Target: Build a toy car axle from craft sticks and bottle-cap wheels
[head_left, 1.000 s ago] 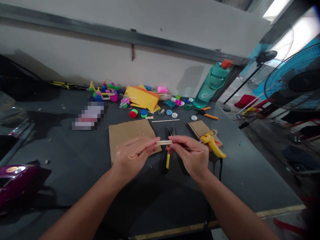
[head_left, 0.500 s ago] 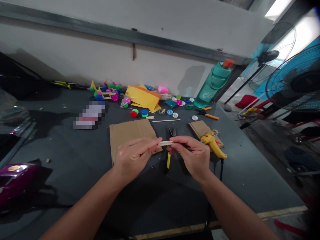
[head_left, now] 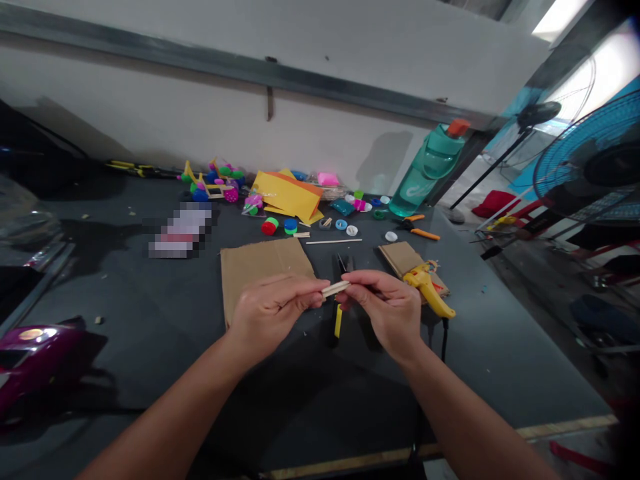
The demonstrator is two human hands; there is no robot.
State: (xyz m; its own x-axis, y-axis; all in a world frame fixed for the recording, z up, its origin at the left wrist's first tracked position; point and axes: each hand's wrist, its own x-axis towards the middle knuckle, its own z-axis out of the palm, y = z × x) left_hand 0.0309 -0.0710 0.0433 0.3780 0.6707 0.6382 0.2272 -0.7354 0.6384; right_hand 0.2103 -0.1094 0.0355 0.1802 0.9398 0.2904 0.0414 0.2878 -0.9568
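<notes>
Both my hands meet above the dark table [head_left: 150,347], pinching a short pale wooden stick [head_left: 335,289] between them. My left hand [head_left: 267,313] grips its left end with closed fingers. My right hand [head_left: 387,308] holds the right end, fingers curled. The stick tilts slightly, right end higher. Under the hands lie yellow-handled pliers [head_left: 337,320] and a brown cardboard sheet [head_left: 263,263].
A yellow glue gun [head_left: 427,290] rests on a smaller cardboard piece [head_left: 397,257] to the right. Farther back lie coloured bottle caps [head_left: 277,227], yellow paper [head_left: 287,193], a thin skewer [head_left: 333,241], orange cutters [head_left: 420,232] and a teal bottle [head_left: 425,170]. A purple object [head_left: 35,360] sits left; fan [head_left: 595,167] right.
The stick has tilted a little, its right end rising, while both hands stay in nearly the same place.
</notes>
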